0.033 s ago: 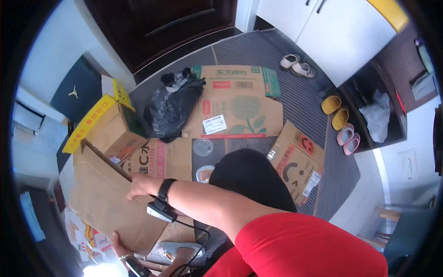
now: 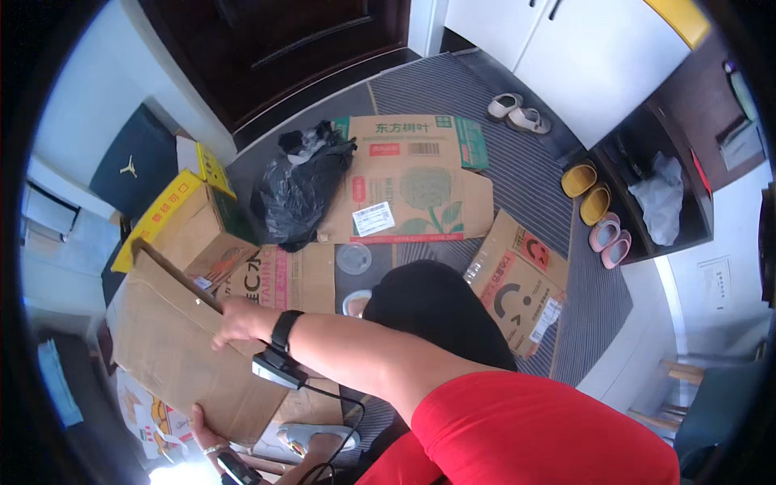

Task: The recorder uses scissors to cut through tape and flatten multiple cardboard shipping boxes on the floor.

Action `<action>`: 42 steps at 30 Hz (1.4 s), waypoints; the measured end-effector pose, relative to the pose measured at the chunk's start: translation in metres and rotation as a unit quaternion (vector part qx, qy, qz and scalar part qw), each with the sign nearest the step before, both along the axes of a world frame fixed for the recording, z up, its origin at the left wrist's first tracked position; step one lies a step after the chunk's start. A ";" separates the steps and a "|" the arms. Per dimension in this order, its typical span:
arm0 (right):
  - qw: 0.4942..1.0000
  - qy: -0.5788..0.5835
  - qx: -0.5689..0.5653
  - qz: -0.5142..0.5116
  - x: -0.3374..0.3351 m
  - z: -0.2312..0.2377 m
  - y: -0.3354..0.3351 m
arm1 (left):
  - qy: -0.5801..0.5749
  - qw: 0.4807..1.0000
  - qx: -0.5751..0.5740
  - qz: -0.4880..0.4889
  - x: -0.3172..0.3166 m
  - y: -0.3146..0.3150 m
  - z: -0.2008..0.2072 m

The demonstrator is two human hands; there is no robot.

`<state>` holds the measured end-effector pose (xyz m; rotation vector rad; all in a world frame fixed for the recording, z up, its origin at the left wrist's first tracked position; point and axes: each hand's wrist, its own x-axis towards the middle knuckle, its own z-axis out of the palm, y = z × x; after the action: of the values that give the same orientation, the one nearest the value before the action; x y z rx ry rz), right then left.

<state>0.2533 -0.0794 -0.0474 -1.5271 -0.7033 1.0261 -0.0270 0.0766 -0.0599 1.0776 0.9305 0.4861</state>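
Observation:
A plain brown cardboard box (image 2: 190,347), folded nearly flat, slants up in front of me on the left. My right hand (image 2: 241,322) is closed over its upper right edge, thumb and fingers on either side. Low on the same box, my left hand (image 2: 206,430) grips the bottom edge, its thumb on the near face and the other fingers hidden behind. Beneath and beyond it lies a flattened carton (image 2: 311,279) with pink and black print. An open yellow-rimmed carton (image 2: 190,230) stands just past the box's far corner.
A black plastic bag (image 2: 299,194) rests beside a flattened green-printed carton (image 2: 420,190). A flat carton with a smile print (image 2: 517,291) is on the striped mat (image 2: 598,315) to the right. A round clear lid (image 2: 353,258) lies near my knee. Yellow slippers (image 2: 596,204) sit by the shoe shelf.
The cardboard box has shifted slightly to the left, and both hands have moved a little with it. Their grip looks the same.

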 end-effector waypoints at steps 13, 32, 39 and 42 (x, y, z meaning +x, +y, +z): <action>0.952 0.081 0.273 -0.117 0.098 0.127 -0.110 | -0.122 0.982 0.097 -0.109 0.105 -0.027 0.101; 0.814 0.265 -0.021 -0.516 0.206 -0.185 -0.351 | -0.037 0.987 0.033 0.153 0.078 -0.005 0.054; 0.688 0.401 0.066 -0.601 0.161 -0.341 -0.401 | -0.002 0.978 0.064 0.200 0.021 -0.003 0.052; 0.690 0.308 0.007 -0.654 0.158 -0.347 -0.393 | 0.030 0.973 0.082 0.213 0.008 -0.013 0.056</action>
<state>0.4111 -0.4728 -0.3939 -1.0947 0.8374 0.2933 -0.0193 0.0641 -0.0040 1.0454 1.1990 0.9013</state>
